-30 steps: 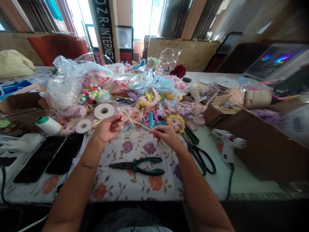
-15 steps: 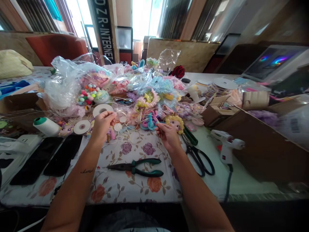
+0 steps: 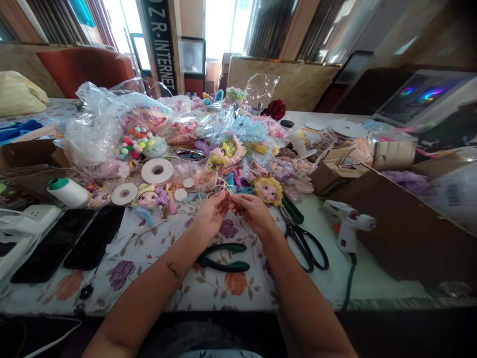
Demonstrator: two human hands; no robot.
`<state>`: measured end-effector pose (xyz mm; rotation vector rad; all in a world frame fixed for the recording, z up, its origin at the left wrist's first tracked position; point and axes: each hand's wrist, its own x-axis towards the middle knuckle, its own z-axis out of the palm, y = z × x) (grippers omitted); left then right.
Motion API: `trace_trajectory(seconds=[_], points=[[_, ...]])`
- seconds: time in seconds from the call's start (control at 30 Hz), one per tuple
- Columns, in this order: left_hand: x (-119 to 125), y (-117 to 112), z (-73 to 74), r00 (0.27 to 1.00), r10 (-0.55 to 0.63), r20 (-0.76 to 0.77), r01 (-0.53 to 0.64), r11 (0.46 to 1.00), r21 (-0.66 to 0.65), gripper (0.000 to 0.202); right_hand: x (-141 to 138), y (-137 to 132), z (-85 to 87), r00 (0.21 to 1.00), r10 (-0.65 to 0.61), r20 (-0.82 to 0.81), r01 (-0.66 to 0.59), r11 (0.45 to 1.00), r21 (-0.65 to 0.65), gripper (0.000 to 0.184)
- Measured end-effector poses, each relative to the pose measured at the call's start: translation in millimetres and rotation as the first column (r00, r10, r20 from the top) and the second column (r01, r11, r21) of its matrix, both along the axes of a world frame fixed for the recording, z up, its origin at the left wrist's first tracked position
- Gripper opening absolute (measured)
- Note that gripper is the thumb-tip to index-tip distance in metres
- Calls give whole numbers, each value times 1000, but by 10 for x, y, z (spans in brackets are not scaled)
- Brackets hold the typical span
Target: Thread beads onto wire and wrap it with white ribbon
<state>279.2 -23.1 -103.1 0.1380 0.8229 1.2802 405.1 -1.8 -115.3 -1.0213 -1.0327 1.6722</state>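
Note:
My left hand and my right hand meet above the flowered tablecloth, fingertips touching or nearly so. Both are closed in a pinch on a thin, pale yellowish cord, whose loops stick up past the fingers. Whether it is one strand or more I cannot make out. Behind the fingers lie blue and pink fuzzy strips. A doll head with curly yellow hair is just right of my right hand. Green-handled pliers lie below, their jaws hidden by my left forearm.
Black-handled scissors and a white glue gun lie to the right, before a cardboard box. Two dark phones, a thread cone and a ribbon spool are at the left. Plastic-wrapped trimmings heap up behind.
My left hand has moved right and slightly down from beside the white spool to meet my right hand. My right hand has shifted slightly left. The cord between them is bunched closer.

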Motion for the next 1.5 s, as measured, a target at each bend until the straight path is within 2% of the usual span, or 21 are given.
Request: trace_trajectory(seconds=[0.17, 0.3, 0.63, 0.9, 1.1, 1.2, 1.27, 1.33, 1.4, 1.5], points=[[120, 39, -69, 1000, 28, 2, -28, 999, 15, 14, -51, 2, -54, 994, -107, -14, 107, 994, 13, 26], [175, 39, -136, 997, 76, -9, -76, 996, 46, 6, -78, -8, -76, 985, -172, -30, 172, 985, 3, 27], [249, 95, -218, 991, 125, -50, -118, 985, 123, 16, -53, 14, -74, 981, -185, -48, 186, 982, 14, 33], [228, 46, -140, 996, 56, -69, -43, 983, 176, 12, -52, 13, -100, 975, -213, 55, 205, 970, 130, 33], [156, 92, -68, 994, -2, -107, 20, 984, 175, 14, -41, -6, -60, 958, -192, 215, 135, 958, 255, 32], [-63, 166, 58, 991, 3, -136, 14, 992, 123, 18, 17, 43, -97, 931, -198, 305, 103, 948, 301, 31], [-315, 201, 216, 991, -29, -129, 46, 991, 126, 22, 75, 91, -133, 903, -220, 369, 92, 938, 335, 31], [-631, 211, 421, 989, -89, -114, 114, 966, 232, 23, 137, 137, -163, 865, -249, 435, 80, 925, 370, 31], [-973, 197, 642, 992, -94, -89, 119, 930, 348, 24, 192, 170, -176, 821, -276, 499, 62, 914, 402, 28], [-1451, 159, 918, 996, 14, -86, 28, 882, 471, 24, 239, 184, -166, 760, -294, 580, 15, 900, 436, 23]])
